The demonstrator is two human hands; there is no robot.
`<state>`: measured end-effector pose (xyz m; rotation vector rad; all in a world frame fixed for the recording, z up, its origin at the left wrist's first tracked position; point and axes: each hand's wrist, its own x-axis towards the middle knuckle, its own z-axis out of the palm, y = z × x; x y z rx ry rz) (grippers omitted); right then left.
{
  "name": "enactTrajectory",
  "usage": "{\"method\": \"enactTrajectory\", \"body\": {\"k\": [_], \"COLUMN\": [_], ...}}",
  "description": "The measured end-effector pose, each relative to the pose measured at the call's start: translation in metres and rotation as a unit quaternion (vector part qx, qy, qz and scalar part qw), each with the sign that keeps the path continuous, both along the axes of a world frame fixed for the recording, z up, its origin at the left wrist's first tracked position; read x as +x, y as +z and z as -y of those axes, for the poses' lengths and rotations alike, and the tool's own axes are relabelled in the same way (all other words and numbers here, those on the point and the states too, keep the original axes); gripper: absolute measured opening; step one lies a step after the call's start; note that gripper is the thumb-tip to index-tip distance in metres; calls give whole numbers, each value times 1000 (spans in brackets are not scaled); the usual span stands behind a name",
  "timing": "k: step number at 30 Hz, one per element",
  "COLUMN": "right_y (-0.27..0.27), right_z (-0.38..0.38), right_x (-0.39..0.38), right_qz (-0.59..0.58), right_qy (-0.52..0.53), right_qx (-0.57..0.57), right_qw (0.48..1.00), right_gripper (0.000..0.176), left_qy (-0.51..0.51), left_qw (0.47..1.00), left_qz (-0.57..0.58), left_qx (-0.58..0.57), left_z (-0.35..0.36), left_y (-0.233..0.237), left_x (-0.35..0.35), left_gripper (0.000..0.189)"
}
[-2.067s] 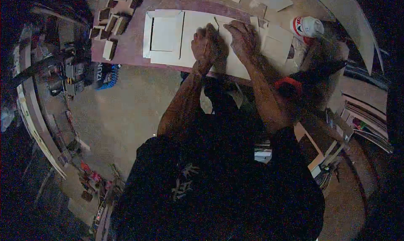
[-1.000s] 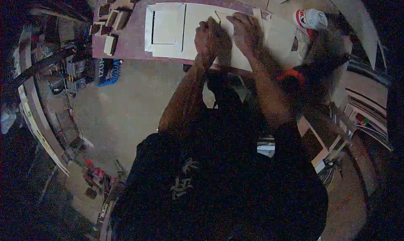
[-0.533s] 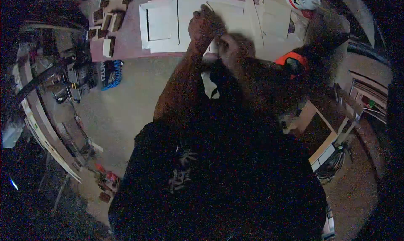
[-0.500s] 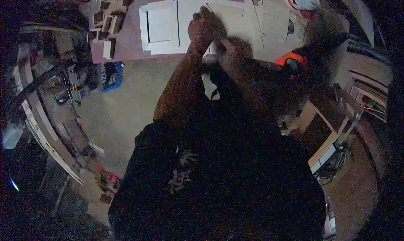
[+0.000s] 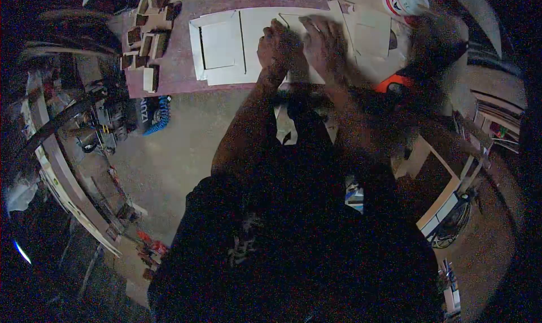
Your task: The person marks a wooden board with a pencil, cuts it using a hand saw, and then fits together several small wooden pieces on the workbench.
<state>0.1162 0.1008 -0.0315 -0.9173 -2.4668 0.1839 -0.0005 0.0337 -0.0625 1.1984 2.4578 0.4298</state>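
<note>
A flat white panel with rectangular lines (image 5: pixel 220 46) lies on the reddish table. My left hand (image 5: pixel 276 47) is over its middle with the fingers curled together; whatever they may hold is too dark to make out. Just to the right, my right hand (image 5: pixel 326 44) rests palm down on the white surface, its fingers spread and holding nothing visible. A thin dark line runs across the panel above the two hands. Beside my right forearm is an orange object (image 5: pixel 393 84), partly in shadow.
Several small wooden blocks (image 5: pixel 148 44) stand at the table's left end. A white tub with red lettering (image 5: pixel 405 2) sits at the back right. A dark bag with blue trim (image 5: pixel 152 115) is below the table's left side. An open wooden box (image 5: pixel 430 179) stands at the right.
My right hand has moved up and right, away from my left hand, and its fingers have spread onto the panel. The whole view has shifted slightly, with the table lower in it.
</note>
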Motion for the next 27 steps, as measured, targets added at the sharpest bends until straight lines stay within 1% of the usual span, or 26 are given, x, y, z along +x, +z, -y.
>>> {"method": "enactTrajectory", "body": {"k": [3,7,9,12,15,17,18,21,24,27], "right_y": [-28,-44,-28,-30,-35,-41,-41,-41,-40,-41], "right_z": [-27,-33,-31,-36,-41,-49,-51,-52,-54,-55], "right_x": [-4,-9,-8,-10,-13,-17,-18,-22,-21,-20], "right_qz": [-9,34,58,55,46,29,21,-14,34,21], "right_qy": [64,49,47,55,44,62,71,74,69,72], "right_qx": [-20,-44,-55,-23,-34,-16,-7,7,-6,-2], "right_qw": [998,997,996,997,997,998,997,997,997,997], "right_gripper": [42,41,40,40,41,41,42,41,41,41], "left_qy": [-11,13,27,23,33,19,12,22,27,44], "left_qw": [1000,1000,998,1000,999,1000,1000,998,999,998], "left_qz": [-7,22,44,2,16,-7,-19,-2,-12,13], "left_qx": [28,-5,-29,-6,-36,-21,-15,-57,-30,-30], "left_z": [5,0,-4,-3,-10,-10,-11,-17,-18,-22], "left_y": [-1,-7,-1,-3,5,-13,-14,-16,-9,-1], "left_x": [1,-1,-1,-1,-1,-5,-7,-9,-8,-9], "left_gripper": [75,74,73,70,74,76,78,80,77,73]}}
